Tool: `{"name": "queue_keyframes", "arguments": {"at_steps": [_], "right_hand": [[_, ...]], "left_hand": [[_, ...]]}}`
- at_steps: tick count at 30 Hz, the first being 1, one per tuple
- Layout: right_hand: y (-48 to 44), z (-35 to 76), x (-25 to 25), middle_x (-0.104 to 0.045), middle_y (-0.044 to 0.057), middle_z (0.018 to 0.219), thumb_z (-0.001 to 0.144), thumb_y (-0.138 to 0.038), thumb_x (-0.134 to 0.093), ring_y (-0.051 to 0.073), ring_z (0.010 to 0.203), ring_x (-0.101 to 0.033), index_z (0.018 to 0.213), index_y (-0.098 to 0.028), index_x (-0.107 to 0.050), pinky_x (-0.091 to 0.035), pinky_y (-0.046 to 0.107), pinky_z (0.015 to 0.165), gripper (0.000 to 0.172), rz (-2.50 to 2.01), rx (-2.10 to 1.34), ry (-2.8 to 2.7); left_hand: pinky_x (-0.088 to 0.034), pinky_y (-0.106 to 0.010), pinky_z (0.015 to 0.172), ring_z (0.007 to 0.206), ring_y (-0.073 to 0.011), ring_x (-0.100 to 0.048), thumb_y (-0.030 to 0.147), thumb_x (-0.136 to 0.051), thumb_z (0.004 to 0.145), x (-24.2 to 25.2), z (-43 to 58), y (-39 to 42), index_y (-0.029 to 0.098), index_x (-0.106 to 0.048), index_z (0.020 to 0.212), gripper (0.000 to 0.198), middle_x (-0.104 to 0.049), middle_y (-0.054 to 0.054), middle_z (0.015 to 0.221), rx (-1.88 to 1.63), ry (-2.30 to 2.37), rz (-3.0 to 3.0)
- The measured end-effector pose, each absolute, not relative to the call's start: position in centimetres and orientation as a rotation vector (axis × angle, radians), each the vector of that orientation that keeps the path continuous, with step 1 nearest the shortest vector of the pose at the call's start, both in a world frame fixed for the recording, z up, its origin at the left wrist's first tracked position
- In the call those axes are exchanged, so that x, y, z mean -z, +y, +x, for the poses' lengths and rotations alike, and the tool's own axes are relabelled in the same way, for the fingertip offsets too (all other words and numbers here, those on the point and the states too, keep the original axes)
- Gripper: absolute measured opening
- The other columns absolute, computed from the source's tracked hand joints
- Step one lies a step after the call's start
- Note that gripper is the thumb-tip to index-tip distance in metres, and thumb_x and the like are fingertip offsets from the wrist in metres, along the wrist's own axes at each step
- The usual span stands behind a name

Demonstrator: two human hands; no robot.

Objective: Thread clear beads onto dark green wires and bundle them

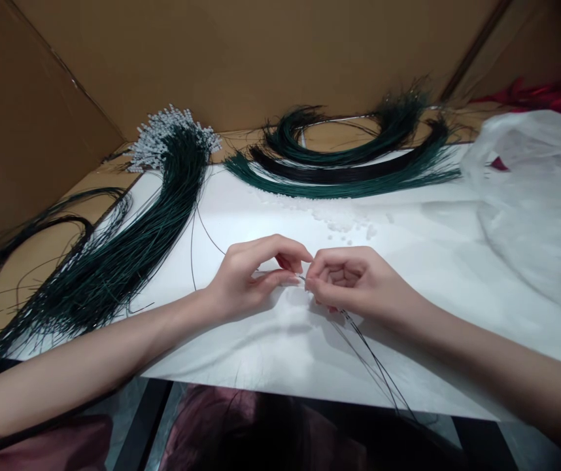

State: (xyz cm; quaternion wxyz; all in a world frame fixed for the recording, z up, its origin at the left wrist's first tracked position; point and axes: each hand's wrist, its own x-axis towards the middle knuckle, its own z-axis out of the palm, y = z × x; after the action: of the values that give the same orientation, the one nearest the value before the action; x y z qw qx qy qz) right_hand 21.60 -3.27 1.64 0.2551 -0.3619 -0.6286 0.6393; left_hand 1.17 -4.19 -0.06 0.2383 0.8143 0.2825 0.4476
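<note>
Over the white sheet, my left hand [255, 271] and my right hand [354, 278] meet at the fingertips. The left thumb and forefinger pinch the end of a thin wire, and a short bit of it shows between the two hands. My right hand is closed with its fingers curled, and several thin dark wires [376, 363] hang from beneath it past the sheet's front edge. Whether a small bead sits at the pinched tips is too fine to make out. Left of my hands lies a thick bundle of dark green wires [163, 216] tipped with white beads [163, 137].
Curved bundles of green and black wire [349, 173] lie at the back. Loose small white beads [339, 219] are scattered before them. A translucent plastic bag [540, 209] covers the right side. More looped wire [72, 219] lies left. Cardboard walls [261, 59] enclose the white sheet [251, 347].
</note>
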Motion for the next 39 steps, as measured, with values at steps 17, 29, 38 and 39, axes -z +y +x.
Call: {"name": "queue_keyframes", "arguments": {"at_steps": [17,29,38,39], "right_hand": [[-3.28,21.75,-1.58,-0.053,-0.004,0.053,0.072,-0.007,-0.061,0.006,0.049,-0.048,0.069,-0.014,-0.063,-0.037,0.019,0.048,0.008,-0.963,-1.746,-1.71],[-3.44,21.63,-1.37,-0.053,-0.004,0.056,0.075,-0.011,-0.064,0.006,0.051,-0.046,0.07,-0.014,-0.063,-0.035,0.02,0.048,0.006,-0.923,-1.743,-1.697],[-3.4,21.52,-1.25,-0.05,-0.004,0.056,0.076,-0.013,-0.065,0.006,0.051,-0.043,0.069,-0.014,-0.062,-0.033,0.02,0.047,0.007,-0.89,-1.711,-1.709],[-3.4,21.51,-1.27,-0.05,-0.004,0.056,0.076,-0.013,-0.065,0.006,0.051,-0.042,0.069,-0.014,-0.062,-0.033,0.02,0.047,0.007,-0.891,-1.709,-1.711]], "left_hand": [[-0.056,-0.022,0.071,0.073,-0.0108,-0.066,0.012,-0.074,0.079,-0.19,1.51,-4.11,0.017,-0.061,0.107,0.031,-0.066,-0.001,0.08,-1.194,0.73,1.986],[-0.056,-0.022,0.072,0.073,-0.0109,-0.066,0.011,-0.078,0.075,-0.26,1.4,-3.94,0.017,-0.059,0.101,0.033,-0.065,-0.001,0.081,-1.162,0.745,1.851],[-0.055,-0.022,0.071,0.073,-0.0107,-0.065,0.012,-0.08,0.072,-0.12,1.33,-3.81,0.018,-0.057,0.096,0.034,-0.065,0.0,0.08,-1.153,0.741,1.773],[-0.055,-0.022,0.071,0.072,-0.0107,-0.065,0.012,-0.08,0.072,-0.12,1.34,-3.81,0.018,-0.057,0.096,0.034,-0.065,0.0,0.08,-1.152,0.74,1.771]]}}
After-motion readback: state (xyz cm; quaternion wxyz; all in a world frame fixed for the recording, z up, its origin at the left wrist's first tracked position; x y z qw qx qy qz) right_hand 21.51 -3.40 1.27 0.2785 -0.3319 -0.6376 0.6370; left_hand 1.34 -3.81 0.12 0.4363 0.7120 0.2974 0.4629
